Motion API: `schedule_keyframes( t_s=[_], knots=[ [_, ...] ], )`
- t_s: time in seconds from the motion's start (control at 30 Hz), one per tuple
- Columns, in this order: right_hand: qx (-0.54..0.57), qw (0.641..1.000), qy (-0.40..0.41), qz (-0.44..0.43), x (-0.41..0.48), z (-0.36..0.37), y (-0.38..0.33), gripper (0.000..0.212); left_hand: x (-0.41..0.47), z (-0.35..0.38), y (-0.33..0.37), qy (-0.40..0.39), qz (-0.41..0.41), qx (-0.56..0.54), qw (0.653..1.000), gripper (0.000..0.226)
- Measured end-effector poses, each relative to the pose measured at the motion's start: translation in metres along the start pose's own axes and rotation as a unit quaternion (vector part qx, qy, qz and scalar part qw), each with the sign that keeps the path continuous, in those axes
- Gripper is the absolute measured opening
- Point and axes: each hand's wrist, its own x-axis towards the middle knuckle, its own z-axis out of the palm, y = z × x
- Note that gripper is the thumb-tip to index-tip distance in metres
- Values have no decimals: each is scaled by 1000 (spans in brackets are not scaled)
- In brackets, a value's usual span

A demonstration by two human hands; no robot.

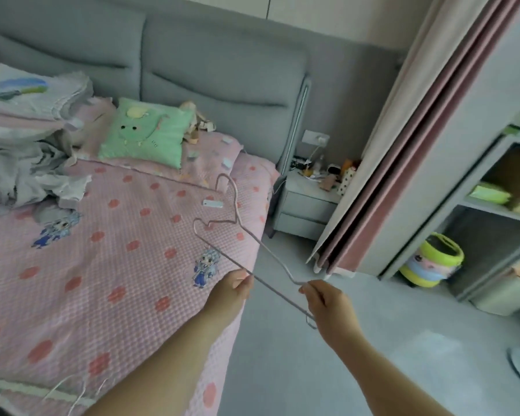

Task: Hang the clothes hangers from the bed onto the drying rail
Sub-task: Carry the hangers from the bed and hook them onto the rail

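Observation:
A thin pale wire clothes hanger (254,240) is held in the air over the bed's right edge, its hook pointing up and away. My left hand (233,288) pinches its lower bar. My right hand (327,301) grips the hanger's near corner. The bed (108,265) has a pink dotted cover. More pale hangers (69,391) lie at the cover's near left corner, partly cut off by the frame. No drying rail is in view.
A green pillow (146,132) and a heap of clothes (27,163) lie at the bed's head. A bedside table (305,199) stands right of the bed, then a pink curtain (403,163) and a shelf unit (493,211) with a yellow-green bin (433,259). Grey floor lies between.

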Motion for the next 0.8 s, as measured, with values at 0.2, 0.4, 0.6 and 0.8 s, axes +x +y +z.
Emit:
schedule_keyframes(
  t_s=[0.2, 0.4, 0.6, 0.8],
  knots=[
    [76, 994, 53, 52, -65, -80, 32, 22, -25, 97, 115, -50, -26, -260, 964, 24],
    [117, 982, 135, 69, -171, -180, 74, 29, -121, 218, 171, -150, 38, -143, 978, 32],
    [55, 938, 319, 121, -300, -300, 134, 11, -255, 316, 212, -274, 194, 31, 941, 19],
    [-107, 875, 443, 162, -411, -390, 174, 46, -381, 386, 215, -404, 329, 162, 838, 16]
  ],
)
